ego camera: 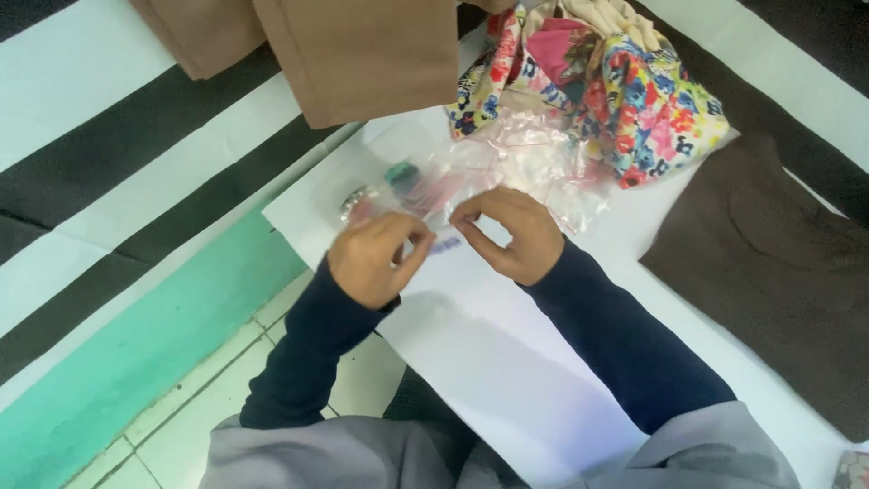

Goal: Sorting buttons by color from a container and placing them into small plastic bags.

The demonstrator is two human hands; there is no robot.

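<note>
A clear plastic zip bag [425,186] is seen lying flat on the white sheet [507,353], its contents blurred: something dark green, something reddish and a small metallic piece can be made out, no more. The bag's long axis runs roughly left to right across the sheet, and its near edge is met by both hands from the person's side, so the bag lies just beyond the fingertips of each.

The near edge is pinched by the left hand [371,258], thumb and forefinger closed narrowly on the plastic at the bag's left part. The same edge is pinched further right by the right hand [511,231], its fingers curled in and closed on the film. The two grips are set near each other, a short stretch of edge between them; neither hand is clearly nearer.

Beyond the bag, touching its far right corner, a crumpled floral cloth [647,109] is piled. To the bag's far left, tan fabric [362,54] is laid. Well to the bag's right, a dark brown cloth [769,263] is spread.
</note>
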